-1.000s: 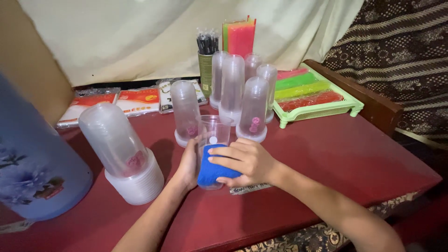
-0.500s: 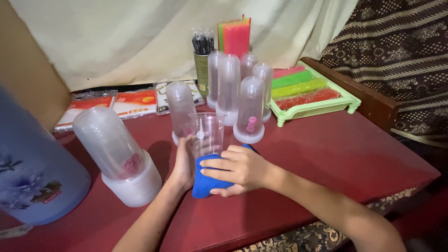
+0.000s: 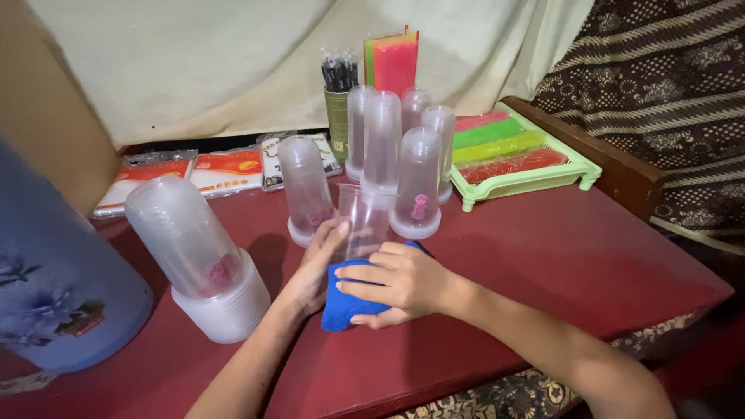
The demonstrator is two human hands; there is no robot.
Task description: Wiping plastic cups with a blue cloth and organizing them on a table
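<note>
cup (image 3: 363, 221): clear thin plastic, smooth, slightly glossy, held by the left hand (image 3: 314, 271)
cloth (image 3: 345, 299): blue, soft and fuzzy, matt, pressed under the right hand (image 3: 400, 281)
worktop (image 3: 559, 264): dark red, smooth, with a dull sheen
cup stacks (image 3: 417, 186): translucent plastic, cloudy where many nest together
lid stack (image 3: 225, 302): milky white plastic, ribbed by its layered edges
tray (image 3: 535, 182): pale green plastic, slotted rim, semi-gloss
straw packs (image 3: 504, 146): bright colours under shiny film
sachets (image 3: 225, 169): glossy crinkled wrap
large jug (image 3: 54, 287): blue plastic, smooth, soft shine
backdrop sheet (image 3: 194, 62): cream cloth, matt, creased
</note>
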